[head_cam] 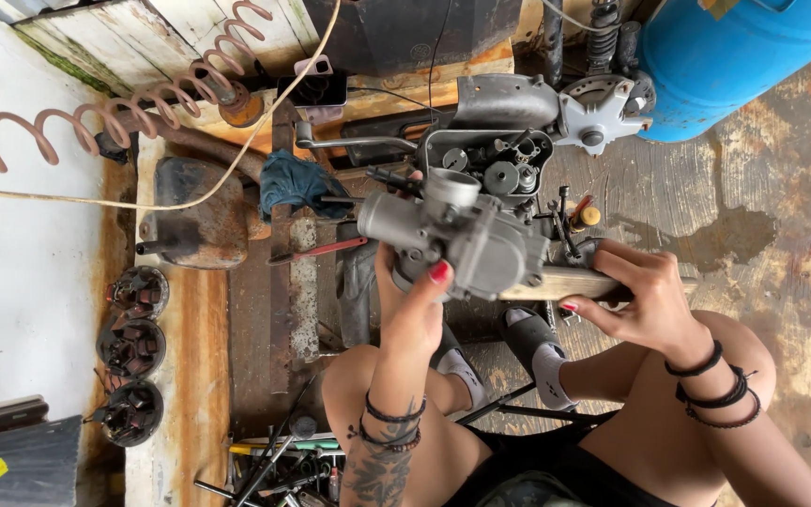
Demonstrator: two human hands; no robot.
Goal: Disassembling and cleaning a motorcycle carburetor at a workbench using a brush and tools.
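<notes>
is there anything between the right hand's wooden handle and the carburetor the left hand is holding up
Nothing visible. The left hand holds the grey carburetor up, and the wooden handle in the right hand already reaches the carburetor's right side. The exact contact spot is hard to make out.

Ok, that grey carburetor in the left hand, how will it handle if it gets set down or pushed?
The carburetor looks like cast metal, so probably rigid and heavy for its size. Its lumpy body with jutting tubes would likely tip or rock rather than roll. The left hand grips it from below; bare metal may be slippery.
</notes>
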